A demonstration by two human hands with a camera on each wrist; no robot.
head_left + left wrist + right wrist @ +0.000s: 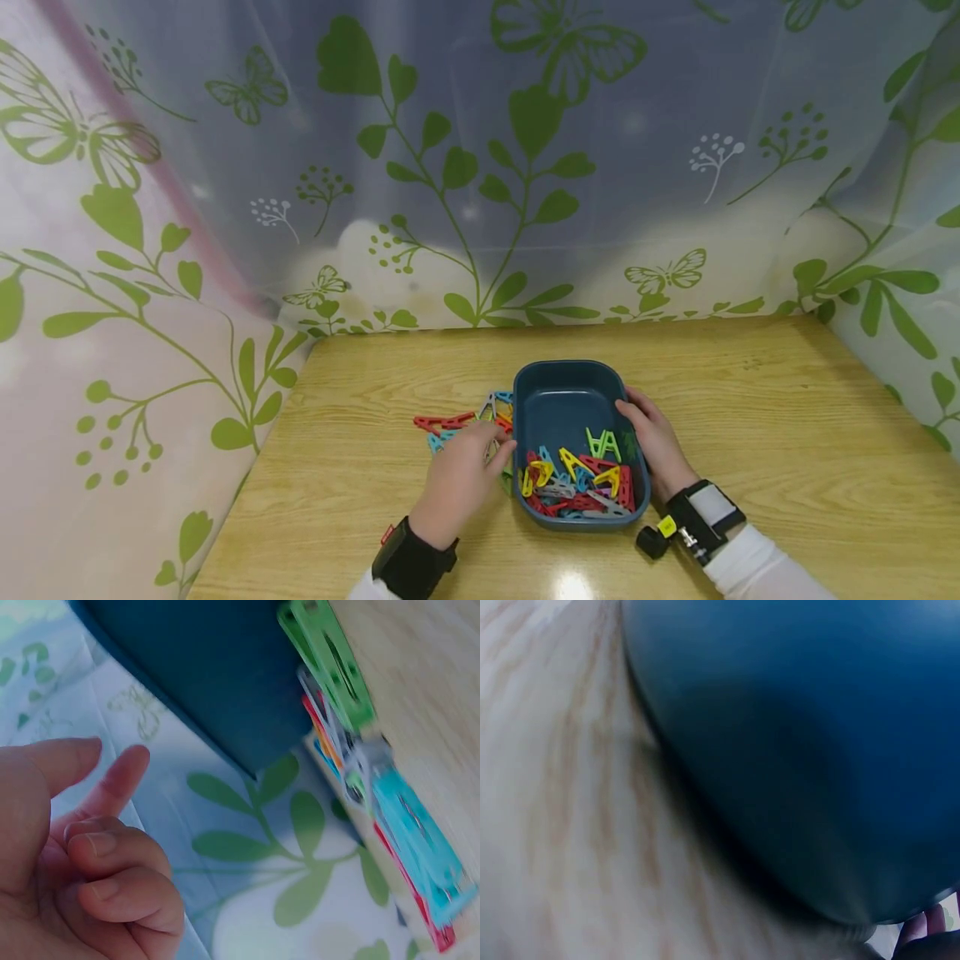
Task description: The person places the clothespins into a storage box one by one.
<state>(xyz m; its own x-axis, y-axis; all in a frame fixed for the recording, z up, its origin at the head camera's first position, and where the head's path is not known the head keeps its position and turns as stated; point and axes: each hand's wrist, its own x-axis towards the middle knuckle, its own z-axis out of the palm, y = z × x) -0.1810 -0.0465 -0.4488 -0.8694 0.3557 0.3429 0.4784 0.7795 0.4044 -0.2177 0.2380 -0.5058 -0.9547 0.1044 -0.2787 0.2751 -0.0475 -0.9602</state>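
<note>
A dark blue plastic bin [573,404] stands on the table, several coloured clothespins [577,483] heaped at its near end. My right hand [656,437] holds the bin's right side, thumb at the rim and fingers along the outer wall. In the right wrist view, the bin's smooth outside [795,750] fills most of the picture. Beside the left wall is my left hand [465,471], holding nothing. Its thumb and index finger [120,780] reach out apart while the other fingers curl loosely. More clothespins [444,422] lie on the table by this hand, partly hidden behind it.
The wooden table [787,417] extends on both sides of the bin. A patterned curtain [480,208] with green leaves and butterflies hangs along its back and sides. In the left wrist view, loose clothespins [420,840] lie right beside the bin's wall.
</note>
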